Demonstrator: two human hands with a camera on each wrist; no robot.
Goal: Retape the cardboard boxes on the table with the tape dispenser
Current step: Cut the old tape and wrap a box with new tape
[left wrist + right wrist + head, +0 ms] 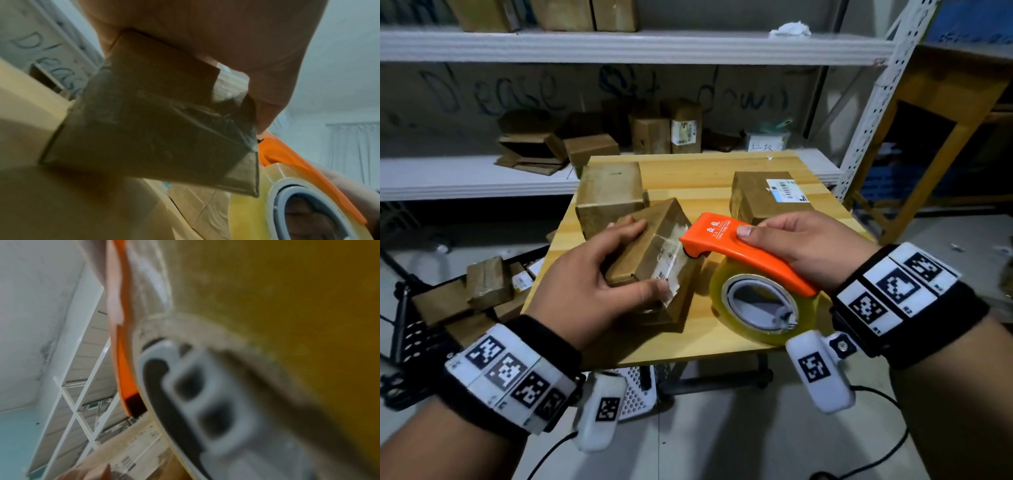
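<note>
A hand [205, 40] grips a brown taped cardboard box [156, 126] beside an orange dispenser's yellowish tape roll [252, 216].

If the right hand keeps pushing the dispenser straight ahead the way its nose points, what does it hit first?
Most likely the small box gripped by the left hand. The right hand aims the orange tape dispenser at its taped face, apparently already touching; depth is unclear.

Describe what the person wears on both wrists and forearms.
Both forearms are bare, with no sleeves. Each wrist carries a black band with white square-patterned marker tiles, plus a white rounded camera pod bearing one marker. Black cables trail from the pods.
</note>
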